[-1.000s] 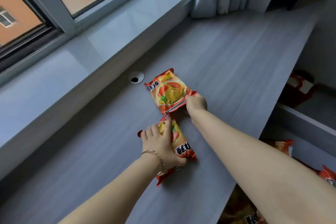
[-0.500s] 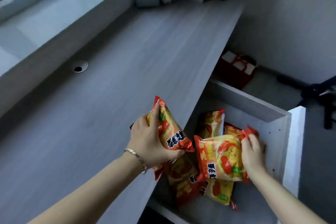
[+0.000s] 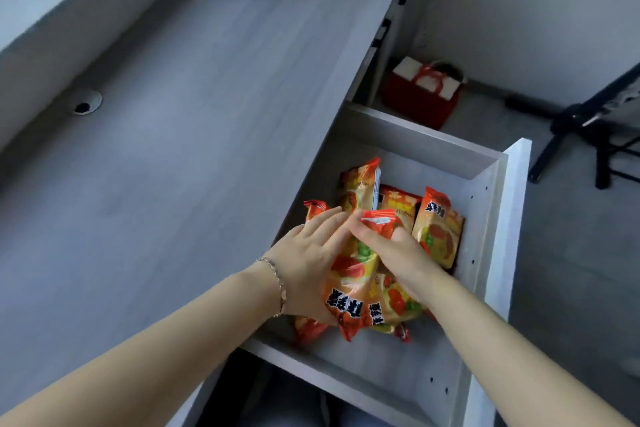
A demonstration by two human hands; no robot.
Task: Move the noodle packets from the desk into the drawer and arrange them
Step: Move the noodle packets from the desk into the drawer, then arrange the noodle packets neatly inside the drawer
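Note:
The white drawer [image 3: 498, 218] stands pulled out to the right of the grey desk [image 3: 194, 135]. Several orange-red noodle packets lie in it. My left hand [image 3: 308, 263] presses flat against the left side of one upright noodle packet [image 3: 349, 281] with black lettering. My right hand [image 3: 391, 250] grips the red top edge of a second packet [image 3: 391, 302] beside it. Another packet [image 3: 438, 229] leans against the drawer's right wall, and two more [image 3: 360, 187] stand behind. No packet shows on the desk top.
A round cable hole [image 3: 85, 103] sits at the desk's left by the window sill. On the floor past the drawer stands a red bag [image 3: 422, 94]. Black stand legs [image 3: 588, 135] spread at the far right. Closed drawers with black handles [image 3: 381, 33] lie further along the desk.
Both hands carried a packet each from the desk top over the edge and down into the drawer. The view swung right from the window to the drawer.

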